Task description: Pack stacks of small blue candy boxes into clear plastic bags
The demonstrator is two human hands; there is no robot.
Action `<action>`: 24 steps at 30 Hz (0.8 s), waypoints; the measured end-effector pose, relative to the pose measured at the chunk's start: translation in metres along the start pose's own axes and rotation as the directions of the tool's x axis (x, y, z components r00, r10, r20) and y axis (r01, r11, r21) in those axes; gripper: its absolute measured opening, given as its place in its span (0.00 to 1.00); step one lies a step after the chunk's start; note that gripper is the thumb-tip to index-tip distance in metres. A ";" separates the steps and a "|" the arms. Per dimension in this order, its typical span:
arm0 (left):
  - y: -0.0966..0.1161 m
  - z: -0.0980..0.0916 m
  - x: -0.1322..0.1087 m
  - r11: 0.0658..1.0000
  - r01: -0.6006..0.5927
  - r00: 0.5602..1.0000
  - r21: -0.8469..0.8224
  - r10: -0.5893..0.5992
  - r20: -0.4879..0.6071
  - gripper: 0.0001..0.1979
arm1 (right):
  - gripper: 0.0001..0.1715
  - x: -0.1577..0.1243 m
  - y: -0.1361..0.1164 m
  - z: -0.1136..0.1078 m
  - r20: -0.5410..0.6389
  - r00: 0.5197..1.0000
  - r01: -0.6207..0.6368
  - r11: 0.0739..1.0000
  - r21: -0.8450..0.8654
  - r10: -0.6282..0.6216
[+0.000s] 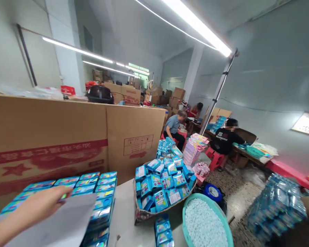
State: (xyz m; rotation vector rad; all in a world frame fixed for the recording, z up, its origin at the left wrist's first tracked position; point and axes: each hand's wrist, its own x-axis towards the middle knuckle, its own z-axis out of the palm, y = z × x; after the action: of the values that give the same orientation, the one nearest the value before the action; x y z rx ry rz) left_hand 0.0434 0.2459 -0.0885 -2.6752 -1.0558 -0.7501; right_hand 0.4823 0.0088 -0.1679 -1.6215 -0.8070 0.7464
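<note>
My left hand (42, 203) reaches in from the lower left, above rows of small blue boxes (84, 183) with colourful tops. Its finger and thumb are curled toward each other, and a small coloured bit shows between them; whether it is held or lies behind cannot be made out. Just under the hand is a smooth white sheet (59, 223), covering part of the rows. My right hand is outside the view. To the right of the rows, an open carton (154, 216) is heaped with loose blue boxes (167, 181).
Behind the rows stands a tall cardboard panel (134, 137). A teal basin (228, 230) of pale pellets sits right of the carton, with more blue boxes (163, 230) in front. Wrapped blue packs (278, 202) stand at right. Several people sit at work farther back.
</note>
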 end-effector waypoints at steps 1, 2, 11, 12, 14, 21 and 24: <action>0.036 -0.021 0.007 1.000 0.008 0.999 0.004 -0.008 0.053 0.13 | 0.15 -0.015 0.003 0.002 0.009 1.000 -0.006 1.000 -0.006 0.006; 0.073 -0.042 0.011 0.998 -0.056 0.995 -0.005 0.056 0.077 0.13 | 0.16 -0.031 0.005 0.003 0.012 1.000 -0.018 1.000 -0.012 0.019; 0.249 -0.093 -0.014 0.812 -0.576 0.762 0.091 0.575 -0.297 0.05 | 0.31 -0.097 -0.060 0.003 0.061 0.989 0.131 0.991 0.040 -0.133; 0.250 -0.089 -0.017 0.807 -0.584 0.756 0.092 0.581 -0.300 0.05 | 0.32 -0.100 -0.065 0.002 0.033 0.990 0.138 0.989 0.056 -0.140; 0.252 -0.084 -0.023 0.803 -0.588 0.754 0.098 0.589 -0.292 0.04 | 0.34 -0.111 -0.075 -0.002 0.005 0.986 0.164 0.981 0.104 -0.166; 0.273 -0.078 -0.029 0.812 -0.583 0.774 0.037 0.569 -0.276 0.06 | 0.27 -0.148 -0.104 0.001 0.326 0.933 0.040 0.947 0.318 -0.149; 0.285 -0.076 -0.030 0.807 -0.585 0.802 -0.084 0.560 -0.210 0.05 | 0.22 -0.149 -0.105 0.006 0.307 0.951 -0.074 0.933 0.351 -0.040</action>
State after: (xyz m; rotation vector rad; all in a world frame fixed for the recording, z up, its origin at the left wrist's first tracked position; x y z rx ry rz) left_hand 0.1880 -0.0069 -0.0312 -2.7425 -0.1114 -0.9242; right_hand 0.3806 -0.0952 -0.0581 -1.1978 -0.8206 1.1126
